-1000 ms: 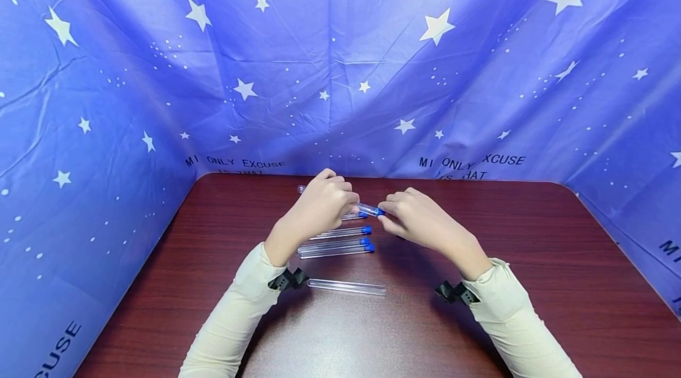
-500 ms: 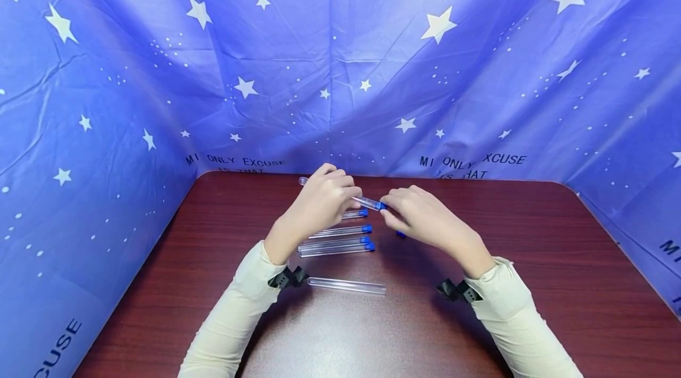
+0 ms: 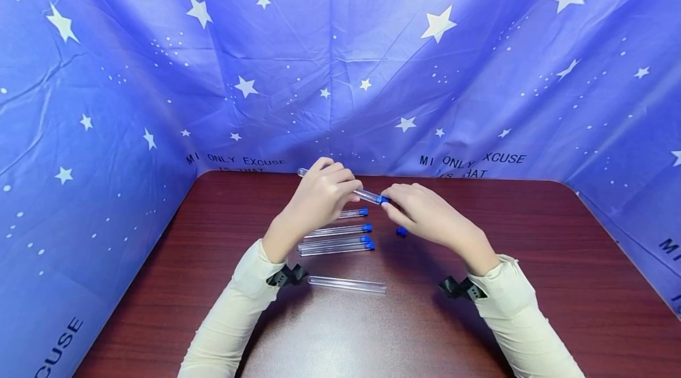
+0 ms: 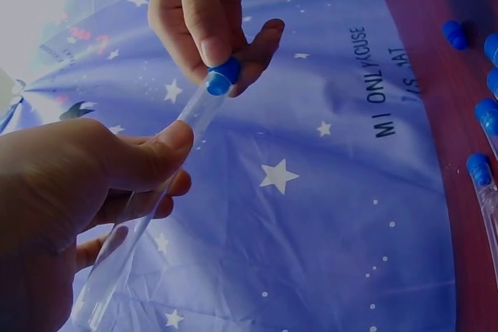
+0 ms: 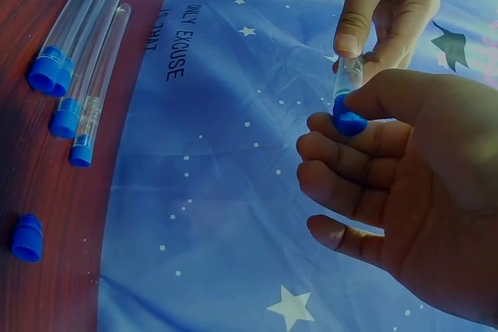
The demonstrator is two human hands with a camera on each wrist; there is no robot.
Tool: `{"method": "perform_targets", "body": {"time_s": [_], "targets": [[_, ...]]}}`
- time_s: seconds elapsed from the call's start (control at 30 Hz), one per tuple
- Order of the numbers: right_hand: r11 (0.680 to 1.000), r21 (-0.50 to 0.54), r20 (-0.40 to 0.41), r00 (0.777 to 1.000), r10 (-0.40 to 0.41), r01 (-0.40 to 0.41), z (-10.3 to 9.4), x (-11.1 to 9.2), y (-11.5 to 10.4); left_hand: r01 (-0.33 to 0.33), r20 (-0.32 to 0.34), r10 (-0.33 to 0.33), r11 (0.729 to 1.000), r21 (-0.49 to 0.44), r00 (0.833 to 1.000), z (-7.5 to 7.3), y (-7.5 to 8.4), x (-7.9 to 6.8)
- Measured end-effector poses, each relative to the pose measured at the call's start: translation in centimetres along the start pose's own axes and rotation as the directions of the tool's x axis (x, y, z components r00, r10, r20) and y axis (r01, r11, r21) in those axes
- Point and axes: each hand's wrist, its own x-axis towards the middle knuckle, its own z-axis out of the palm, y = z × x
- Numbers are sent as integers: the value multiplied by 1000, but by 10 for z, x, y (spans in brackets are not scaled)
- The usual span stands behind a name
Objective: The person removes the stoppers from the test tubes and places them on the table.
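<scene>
left hand (image 3: 319, 200) grips clear plastic tube (image 3: 366, 194) mid-frame | right hand (image 3: 425, 215) fingers pinch its blue cap (image 3: 382, 199) | keep cap square to the tube axis, push straight

table (image 3: 532, 259): dark red wood | backdrop (image 3: 340, 58): blue starry cloth, three sides | cream sleeves (image 3: 229, 319)

Both arms wear long cream sleeves (image 3: 234, 307), snug and softly wrinkled. A black strap (image 3: 287, 276) with a small mount circles each wrist; the hands (image 3: 319, 200) are bare.
</scene>
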Motion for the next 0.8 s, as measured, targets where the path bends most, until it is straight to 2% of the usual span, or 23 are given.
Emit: {"method": "perform_targets", "body": {"time_s": [0.2, 0.33, 0.8], "targets": [[1000, 2, -27, 999, -24, 24, -3, 0, -1, 3, -50, -3, 1000, -3, 999, -2, -1, 1], [999, -23, -59, 997, -40, 38, -4, 0, -2, 22, -51, -22, 1000, 8, 998, -2, -1, 1], [977, -211, -152, 986, -60, 27, 3, 3, -7, 53, -43, -51, 998, 44, 998, -2, -3, -1]]}}
